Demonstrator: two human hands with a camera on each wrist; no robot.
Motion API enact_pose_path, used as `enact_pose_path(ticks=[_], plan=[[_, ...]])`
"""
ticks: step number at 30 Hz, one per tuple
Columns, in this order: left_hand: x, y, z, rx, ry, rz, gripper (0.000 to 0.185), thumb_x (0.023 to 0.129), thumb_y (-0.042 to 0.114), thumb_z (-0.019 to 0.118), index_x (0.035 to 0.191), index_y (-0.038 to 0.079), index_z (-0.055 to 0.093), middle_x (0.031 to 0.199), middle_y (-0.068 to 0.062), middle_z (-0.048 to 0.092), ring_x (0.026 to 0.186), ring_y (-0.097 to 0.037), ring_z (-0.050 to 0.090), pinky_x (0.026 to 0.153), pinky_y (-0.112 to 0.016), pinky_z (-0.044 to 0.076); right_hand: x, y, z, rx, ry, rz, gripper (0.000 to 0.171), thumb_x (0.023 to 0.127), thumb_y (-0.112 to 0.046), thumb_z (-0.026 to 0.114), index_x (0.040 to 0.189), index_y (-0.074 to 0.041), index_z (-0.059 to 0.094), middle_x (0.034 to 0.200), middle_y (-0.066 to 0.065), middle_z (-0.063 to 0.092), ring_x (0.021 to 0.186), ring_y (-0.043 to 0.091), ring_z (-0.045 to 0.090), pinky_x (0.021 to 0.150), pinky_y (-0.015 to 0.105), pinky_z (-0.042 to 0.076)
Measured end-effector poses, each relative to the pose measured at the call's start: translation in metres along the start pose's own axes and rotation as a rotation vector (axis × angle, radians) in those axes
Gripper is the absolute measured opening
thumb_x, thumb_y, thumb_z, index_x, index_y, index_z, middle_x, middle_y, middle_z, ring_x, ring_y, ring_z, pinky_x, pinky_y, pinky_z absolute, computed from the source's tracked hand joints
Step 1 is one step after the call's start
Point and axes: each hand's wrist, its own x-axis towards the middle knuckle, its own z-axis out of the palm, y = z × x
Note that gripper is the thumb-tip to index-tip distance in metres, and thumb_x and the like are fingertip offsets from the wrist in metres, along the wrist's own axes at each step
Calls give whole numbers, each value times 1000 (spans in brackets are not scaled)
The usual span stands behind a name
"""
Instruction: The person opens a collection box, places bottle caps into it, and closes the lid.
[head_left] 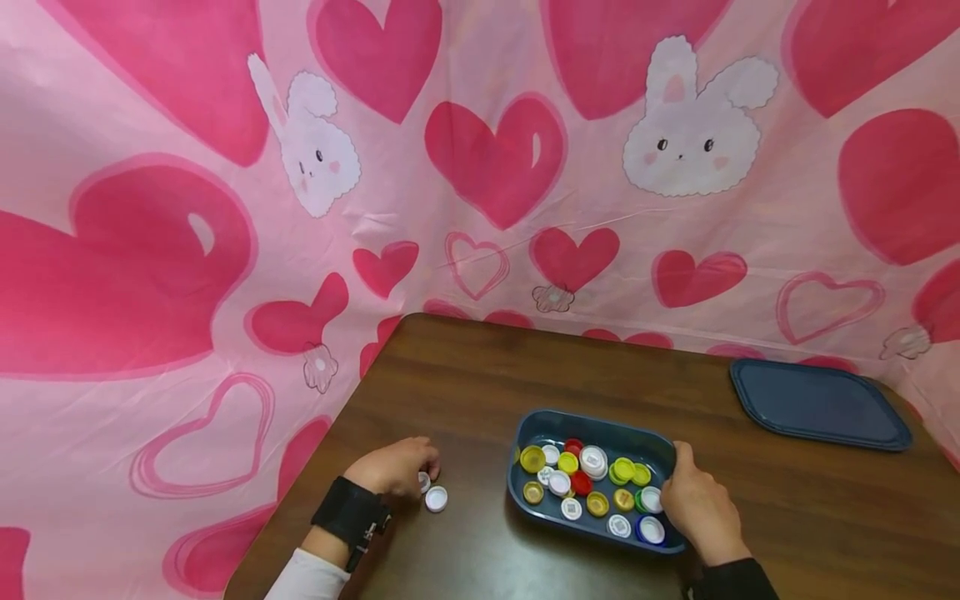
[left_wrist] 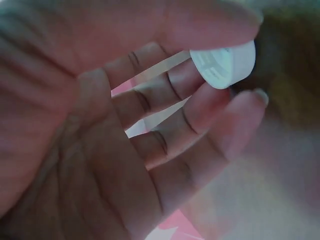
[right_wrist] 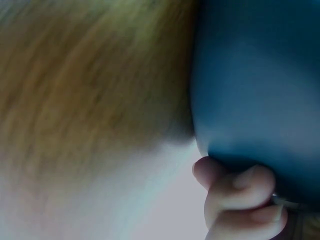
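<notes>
A dark blue bin (head_left: 542,427) sits on the brown table, holding several bottle caps in yellow, white, red, green and blue. My right hand (head_left: 686,487) grips the bin's right wall; in the right wrist view its curled fingers (right_wrist: 240,192) press against the blue wall (right_wrist: 260,75). To the left of the bin, my left hand (head_left: 418,468) pinches a white cap (head_left: 424,482) just above the table. In the left wrist view that white cap (left_wrist: 225,62) sits between thumb and fingertips. A second white cap (head_left: 436,498) lies on the table next to that hand.
A dark blue lid (head_left: 821,404) lies flat at the table's back right. A pink cloth with hearts and rabbits (head_left: 480,167) hangs behind and to the left of the table. The table's left edge (head_left: 315,467) runs close to my left wrist.
</notes>
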Motion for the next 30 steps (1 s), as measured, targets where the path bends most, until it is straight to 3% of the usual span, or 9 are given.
enact_pose_path(ticks=[6, 11, 15, 24, 30], plan=[[14, 11, -16, 21, 78, 33, 28, 69, -6, 83, 84, 12, 67, 83, 1, 53, 76, -17, 49, 62, -30, 47, 0, 3, 0, 5, -14, 13, 63, 98, -15, 54, 148, 0, 19, 110, 38, 57, 79, 36, 59, 68, 52, 56], [32, 32, -34, 45, 106, 88, 24, 73, -5, 80, 88, 10, 69, 85, 1, 54, 75, -16, 51, 63, -29, 48, 0, 4, -1, 4, -4, 6, 63, 98, -15, 54, 148, 0, 19, 110, 38, 57, 79, 36, 59, 68, 52, 55], [48, 56, -40, 58, 99, 118, 27, 76, 1, 82, 94, 16, 69, 90, 3, 55, 83, -15, 53, 68, -28, 51, 1, 4, 0, 5, -6, 10, 63, 98, -15, 54, 148, 0, 19, 111, 38, 57, 79, 36, 59, 69, 53, 55], [79, 113, -37, 133, 57, 236, 33, 78, 11, 86, 107, 16, 72, 98, 4, 58, 90, -12, 54, 78, -24, 55, 2, 2, 2, 17, -10, 18, 64, 98, -15, 56, 149, -1, 19, 112, 38, 56, 78, 35, 60, 69, 53, 56], [98, 134, -28, 160, -9, 291, 27, 81, 12, 85, 104, 15, 71, 97, 6, 58, 89, -11, 54, 76, -22, 52, 0, 1, 2, 9, 7, 2, 63, 98, -14, 55, 148, -2, 20, 111, 37, 58, 79, 36, 61, 70, 55, 56]])
